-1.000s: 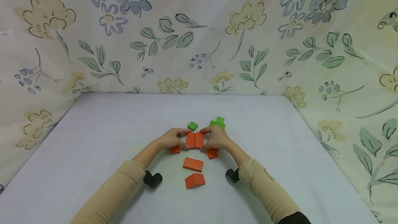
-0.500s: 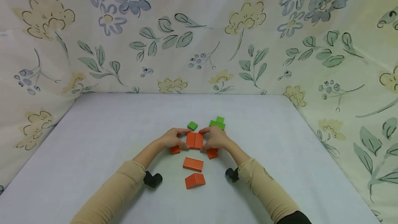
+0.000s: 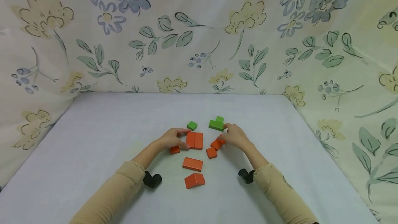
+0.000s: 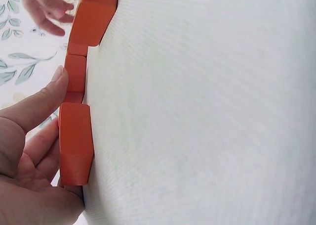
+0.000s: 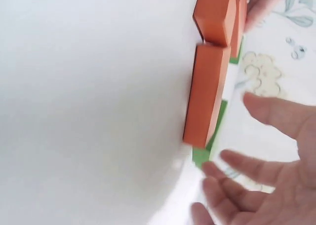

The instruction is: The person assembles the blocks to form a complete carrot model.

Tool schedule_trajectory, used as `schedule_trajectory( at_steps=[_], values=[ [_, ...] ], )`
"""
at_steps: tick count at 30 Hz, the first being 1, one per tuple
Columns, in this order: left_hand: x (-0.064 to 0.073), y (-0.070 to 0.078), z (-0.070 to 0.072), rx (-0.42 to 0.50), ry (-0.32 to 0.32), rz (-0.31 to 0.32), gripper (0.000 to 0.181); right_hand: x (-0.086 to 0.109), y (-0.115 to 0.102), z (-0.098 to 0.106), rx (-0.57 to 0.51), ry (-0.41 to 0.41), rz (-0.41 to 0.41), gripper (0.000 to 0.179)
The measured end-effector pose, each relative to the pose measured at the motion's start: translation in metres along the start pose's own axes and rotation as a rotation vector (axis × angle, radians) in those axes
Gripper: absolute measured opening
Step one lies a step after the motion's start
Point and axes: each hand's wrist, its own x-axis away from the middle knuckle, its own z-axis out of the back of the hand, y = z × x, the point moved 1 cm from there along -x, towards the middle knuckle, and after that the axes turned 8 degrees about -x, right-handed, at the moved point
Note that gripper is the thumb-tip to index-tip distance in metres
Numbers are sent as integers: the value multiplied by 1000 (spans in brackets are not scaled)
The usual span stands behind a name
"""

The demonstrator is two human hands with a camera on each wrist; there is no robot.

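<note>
Two orange rectangular blocks stand side by side mid-table. My left hand holds the left one, thumb at its near end and a finger at its far end; the right one adjoins it. In the left wrist view the thumb rests against orange. My right hand is above the table beside a slanted orange block, with a small orange block nearer me. The right wrist view shows its fingers spread and holding nothing. Its fingertips are close to a long green block.
A small green block touches the long green one; another green block lies behind the pair. Nearer me lie an orange rectangular block and an orange roof-shaped block. An orange block is partly under my left hand.
My right hand has let go of the right block of the pair and moved right, uncovering orange blocks there. The pair's narrow gap closed earlier. The left hand stays in place.
</note>
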Motion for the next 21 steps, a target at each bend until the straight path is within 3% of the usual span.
schedule_trajectory(
  at_steps=[4,8,21],
  values=[
    [1,-1,0,5,7,20,65,5,3,2,61,-74,-56,73],
    [0,-1,0,2,11,18,66,7,1,-1,106,-118,-62,73],
    [0,0,-1,9,17,3,66,3,-4,-11,93,-106,-116,72]
  ],
)
